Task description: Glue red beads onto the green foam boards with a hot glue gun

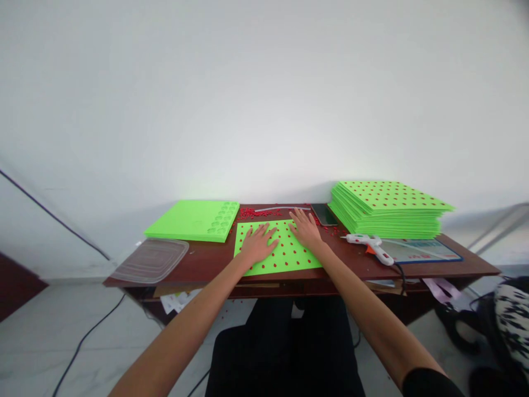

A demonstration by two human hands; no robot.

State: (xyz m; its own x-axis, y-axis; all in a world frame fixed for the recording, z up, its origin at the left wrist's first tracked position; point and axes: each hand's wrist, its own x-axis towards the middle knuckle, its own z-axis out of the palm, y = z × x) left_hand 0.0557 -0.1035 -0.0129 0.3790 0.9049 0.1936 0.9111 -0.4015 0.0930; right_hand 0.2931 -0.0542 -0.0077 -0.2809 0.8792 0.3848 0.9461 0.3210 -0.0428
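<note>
A bright green sheet (281, 259) dotted with rows of small red pieces lies flat near the front edge of the table. My left hand (258, 244) rests palm down on its left part, fingers spread. On the upper right part of the same sheet lies my right hand (305, 229), also flat with its fingers apart. Neither hand grips anything. Both cover some of the red dots. Just beyond the sheet is a scatter of loose red pieces (253, 213), with a whitish glue stick (283, 209) among them.
Green sheets without dots (185, 218) are piled at the left, beside a clear plastic lid (152, 259). A tall stack of dotted sheets (384, 212) stands at the right. In front of it lies a corded glue gun (372, 244) on a mat (425, 251). A phone (324, 214) sits behind.
</note>
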